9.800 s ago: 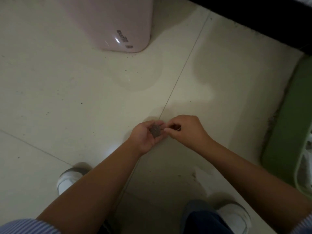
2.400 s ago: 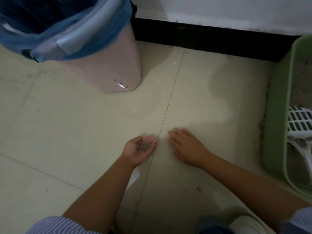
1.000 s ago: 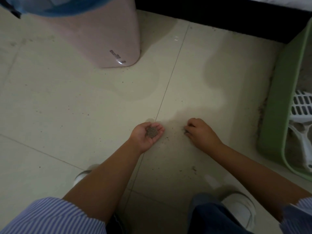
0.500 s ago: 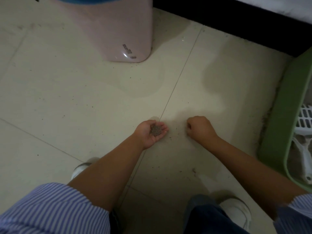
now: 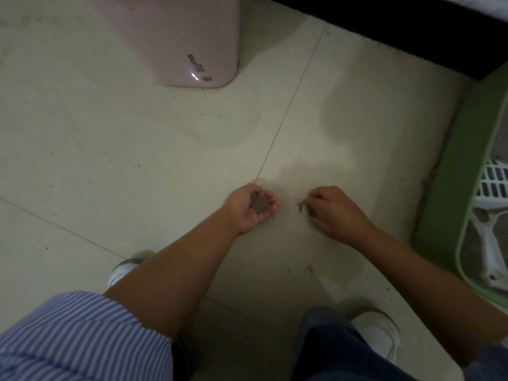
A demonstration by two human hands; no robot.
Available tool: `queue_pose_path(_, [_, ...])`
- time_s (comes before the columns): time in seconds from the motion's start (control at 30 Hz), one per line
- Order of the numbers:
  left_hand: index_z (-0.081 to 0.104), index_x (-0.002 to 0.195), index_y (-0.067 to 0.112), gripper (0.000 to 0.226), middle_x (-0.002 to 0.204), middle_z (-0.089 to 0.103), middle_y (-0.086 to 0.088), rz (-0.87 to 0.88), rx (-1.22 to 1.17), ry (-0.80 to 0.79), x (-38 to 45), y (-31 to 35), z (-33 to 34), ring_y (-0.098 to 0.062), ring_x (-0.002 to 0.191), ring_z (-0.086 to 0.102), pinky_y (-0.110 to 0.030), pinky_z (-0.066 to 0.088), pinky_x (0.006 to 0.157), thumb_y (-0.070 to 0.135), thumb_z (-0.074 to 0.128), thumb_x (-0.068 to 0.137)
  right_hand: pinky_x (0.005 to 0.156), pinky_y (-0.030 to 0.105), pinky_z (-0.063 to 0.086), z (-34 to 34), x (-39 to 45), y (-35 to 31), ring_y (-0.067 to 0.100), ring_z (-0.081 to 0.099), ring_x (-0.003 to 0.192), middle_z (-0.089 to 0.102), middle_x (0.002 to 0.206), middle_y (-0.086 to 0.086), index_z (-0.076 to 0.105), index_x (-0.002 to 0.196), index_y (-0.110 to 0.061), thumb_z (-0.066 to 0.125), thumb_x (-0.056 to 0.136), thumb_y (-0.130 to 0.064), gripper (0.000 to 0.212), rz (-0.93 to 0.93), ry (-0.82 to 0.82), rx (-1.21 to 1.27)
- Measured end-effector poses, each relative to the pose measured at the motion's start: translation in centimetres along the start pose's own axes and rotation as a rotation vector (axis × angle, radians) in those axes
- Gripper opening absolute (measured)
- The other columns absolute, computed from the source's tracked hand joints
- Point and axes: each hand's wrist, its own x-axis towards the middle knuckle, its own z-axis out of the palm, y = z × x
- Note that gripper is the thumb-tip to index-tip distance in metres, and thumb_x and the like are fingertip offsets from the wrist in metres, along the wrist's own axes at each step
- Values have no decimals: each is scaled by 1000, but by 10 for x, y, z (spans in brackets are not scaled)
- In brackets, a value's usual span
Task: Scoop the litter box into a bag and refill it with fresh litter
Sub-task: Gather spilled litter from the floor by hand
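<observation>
My left hand (image 5: 248, 209) is cupped palm up just above the tiled floor, holding a small heap of grey litter grains (image 5: 259, 203). To its right, my right hand (image 5: 334, 211) rests on the floor with fingers curled, pinching at a little cluster of spilled grains (image 5: 301, 205). The green litter box (image 5: 450, 171) stands at the right edge, partly out of view. A white slotted scoop (image 5: 492, 193) lies inside it. The pink bin (image 5: 176, 39) stands at the top left; its bag is out of view.
Loose litter grains are scattered over the cream floor tiles (image 5: 110, 149), thickest along the litter box's left side. A dark skirting board (image 5: 398, 31) runs along the top. My white shoes (image 5: 376, 334) are at the bottom, near my knees.
My right hand has gone from flat on the floor to curled and pinching grains. The left hand stays cupped with the litter. The view has tilted down, so the bin's blue bag has left the frame.
</observation>
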Motion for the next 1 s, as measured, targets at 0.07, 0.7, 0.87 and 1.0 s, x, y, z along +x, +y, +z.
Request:
queue_pose_path(0.07, [47,66,3,33,40,58,-5,10,52,20,1,1,-4,-15,35,60,-18,51,40,10,34,95,65,43,56,3,7,-1,41,66,78,68,96,25,71,86,3,77,55,-3,32,-96,-63,-73])
queue_pose_path(0.7, [50,67,0,37,40,59,-7,-40,68,63,2,0,-5,-20,53,61,-19,51,40,10,33,98,39,18,46,2,24,16,24,60,56,65,62,10,66,56,-2,47,67,-1,22,-489,-69,-209])
queue_pose_path(0.87, [48,63,0,39,39,58,-8,-14,11,68,2,2,-9,-15,34,60,-21,52,40,9,33,98,36,17,44,7,27,7,24,61,48,63,56,10,62,50,-4,38,63,-3,27,-429,-31,-222])
queue_pose_path(1.0, [49,66,-1,38,40,58,-9,-13,-19,50,0,1,-8,-21,50,62,-23,53,42,10,33,98,52,23,41,12,29,-1,26,64,47,65,54,13,64,52,-1,52,56,3,13,-58,268,86])
